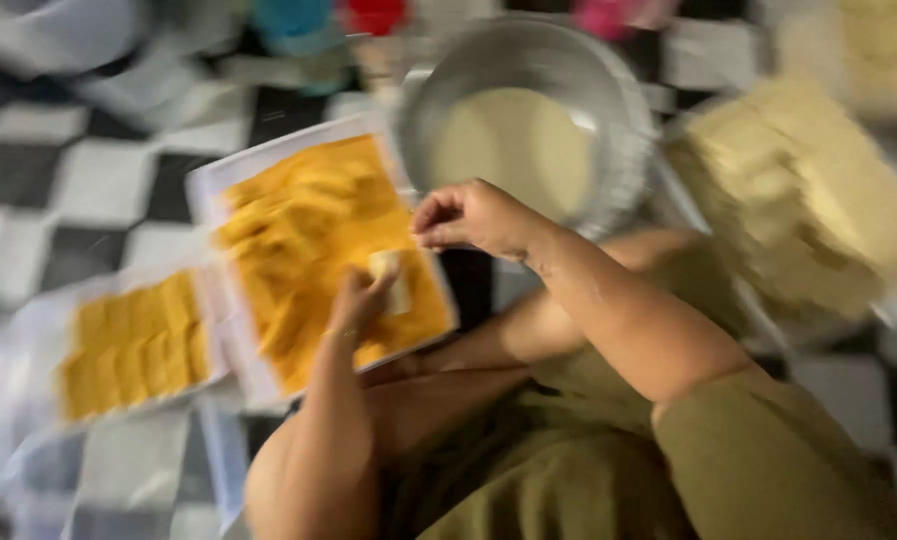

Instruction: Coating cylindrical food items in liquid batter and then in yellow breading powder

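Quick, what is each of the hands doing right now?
Left hand: closed around a small pale piece over the tray of orange crumbs.
Right hand: fingers curled; too blurred to tell whether it holds anything.

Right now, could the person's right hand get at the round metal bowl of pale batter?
Probably yes: the right hand hovers just beside the round metal bowl, whose top is open, with nothing between them. The picture is blurred, though.

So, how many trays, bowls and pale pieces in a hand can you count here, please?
Trays of orange crumbs: 2, the big tray and the small tray
Metal bowl: 1
Pale piece in the left hand: 1
Total: 4
The right hand seems to hold nothing; blur hides its fingertips.
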